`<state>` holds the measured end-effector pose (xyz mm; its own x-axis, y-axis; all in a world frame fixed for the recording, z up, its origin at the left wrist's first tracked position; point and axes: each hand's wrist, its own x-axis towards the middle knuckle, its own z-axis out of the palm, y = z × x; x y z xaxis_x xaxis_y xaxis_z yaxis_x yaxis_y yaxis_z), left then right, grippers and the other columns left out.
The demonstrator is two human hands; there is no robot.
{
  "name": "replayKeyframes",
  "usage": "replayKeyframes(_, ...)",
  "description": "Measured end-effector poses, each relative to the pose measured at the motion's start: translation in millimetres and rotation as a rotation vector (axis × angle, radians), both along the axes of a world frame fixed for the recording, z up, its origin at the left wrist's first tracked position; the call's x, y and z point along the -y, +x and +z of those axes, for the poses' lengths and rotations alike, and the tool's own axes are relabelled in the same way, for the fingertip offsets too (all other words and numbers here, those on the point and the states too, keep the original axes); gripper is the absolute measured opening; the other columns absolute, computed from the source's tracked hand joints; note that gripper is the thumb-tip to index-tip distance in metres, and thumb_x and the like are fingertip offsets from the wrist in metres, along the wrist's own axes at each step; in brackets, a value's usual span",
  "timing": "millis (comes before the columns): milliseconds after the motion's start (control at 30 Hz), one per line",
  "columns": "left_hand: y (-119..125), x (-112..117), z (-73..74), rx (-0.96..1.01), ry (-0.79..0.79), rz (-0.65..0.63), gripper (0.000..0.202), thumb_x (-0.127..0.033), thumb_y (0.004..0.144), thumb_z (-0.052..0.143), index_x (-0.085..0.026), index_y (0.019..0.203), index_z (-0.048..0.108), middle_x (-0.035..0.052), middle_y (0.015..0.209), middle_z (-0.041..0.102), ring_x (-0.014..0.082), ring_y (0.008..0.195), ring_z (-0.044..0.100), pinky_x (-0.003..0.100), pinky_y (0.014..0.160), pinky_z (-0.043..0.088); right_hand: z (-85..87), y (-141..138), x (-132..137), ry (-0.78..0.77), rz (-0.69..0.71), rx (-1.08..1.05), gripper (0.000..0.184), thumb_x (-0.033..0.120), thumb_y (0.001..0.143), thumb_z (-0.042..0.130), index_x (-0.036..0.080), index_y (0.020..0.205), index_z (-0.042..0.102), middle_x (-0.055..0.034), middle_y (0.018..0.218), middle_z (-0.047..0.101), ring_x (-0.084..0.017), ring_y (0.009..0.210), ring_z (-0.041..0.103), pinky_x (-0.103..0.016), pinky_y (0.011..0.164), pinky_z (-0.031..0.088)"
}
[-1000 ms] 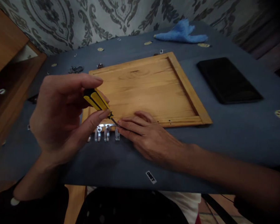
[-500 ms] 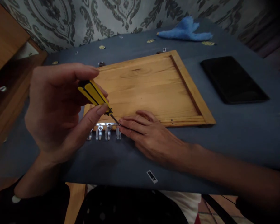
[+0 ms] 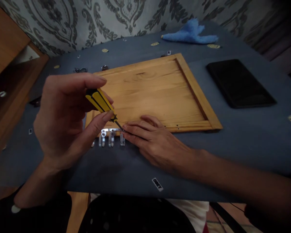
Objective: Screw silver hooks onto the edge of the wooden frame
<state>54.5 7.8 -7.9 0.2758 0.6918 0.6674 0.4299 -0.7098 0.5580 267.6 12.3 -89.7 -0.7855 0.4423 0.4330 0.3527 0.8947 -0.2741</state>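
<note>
My left hand [image 3: 70, 116] is closed around a yellow and black screwdriver [image 3: 100, 101], thumb and fingers on its handle. The tip points down to the right and meets the shiny metal hook rail [image 3: 111, 130] at its right end. Several silver hooks hang from that rail over the front edge of a framed wooden panel [image 3: 145, 94]. My right hand [image 3: 157, 139] rests on the panel's near edge, its fingertips pressed together beside the screwdriver tip. Whatever those fingertips pinch is hidden. Small dark holes show in the panel's edge right of them.
A black tablet [image 3: 240, 82] lies to the right on the blue-grey tabletop [image 3: 196, 174]. At the back is a blue cloth [image 3: 191, 32]. Small dark metal pieces [image 3: 80, 70] sit beyond the panel's left corner. A wooden cabinet [image 3: 11, 42] stands at the left.
My left hand has shifted slightly right and down, and its fingers have turned a little on the screwdriver handle. My right hand stays in place.
</note>
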Motion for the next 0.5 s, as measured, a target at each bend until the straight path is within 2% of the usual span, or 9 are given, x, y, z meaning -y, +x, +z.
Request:
replayKeyframes(133, -4, -3, -3.5, -0.019, 0.025, -0.014, 0.063, -0.010, 0.076, 0.077, -0.038, 0.128, 0.058, 0.0006, 0.121, 0.055, 0.0161, 0.096, 0.067, 0.033, 0.075, 0.067, 0.1, 0, -1, 0.013, -0.002, -0.015, 0.039, 0.010, 0.094, 0.043, 0.012, 0.129, 0.061, -0.0123, 0.130, 0.067, -0.026, 0.124, 0.055, -0.051, 0.105, 0.037)
replayKeyframes(233, -11, -7, -7.1, -0.068, 0.092, 0.049, 0.069, -0.014, 0.070, 0.084, -0.036, 0.129, 0.059, 0.0033, 0.119, 0.057, 0.0182, 0.095, 0.066, 0.032, 0.071, 0.064, 0.1, 0, -1, 0.034, -0.005, -0.026, 0.038, 0.010, 0.095, 0.043, 0.011, 0.127, 0.062, -0.0124, 0.128, 0.068, -0.026, 0.122, 0.056, -0.050, 0.104, 0.038)
replayKeyframes(333, -15, -9, -8.7, -0.124, 0.152, 0.091, 0.077, -0.022, 0.062, 0.091, -0.037, 0.131, 0.058, 0.0025, 0.116, 0.059, 0.0194, 0.099, 0.065, 0.030, 0.067, 0.062, 0.0, 0, -1, 0.030, 0.002, -0.028, 0.039, 0.009, 0.094, 0.042, 0.011, 0.128, 0.061, -0.0139, 0.128, 0.068, -0.026, 0.122, 0.056, -0.052, 0.104, 0.039)
replayKeyframes(500, -10, -6, -5.1, -0.090, 0.165, 0.106, 0.071, -0.016, 0.064, 0.089, -0.037, 0.126, 0.062, 0.0023, 0.114, 0.060, 0.0198, 0.090, 0.067, 0.037, 0.071, 0.063, 0.4, 0, 0, 0.011, 0.001, -0.012, 0.040, 0.009, 0.094, 0.042, 0.014, 0.129, 0.061, -0.0129, 0.129, 0.067, -0.026, 0.124, 0.055, -0.052, 0.104, 0.038)
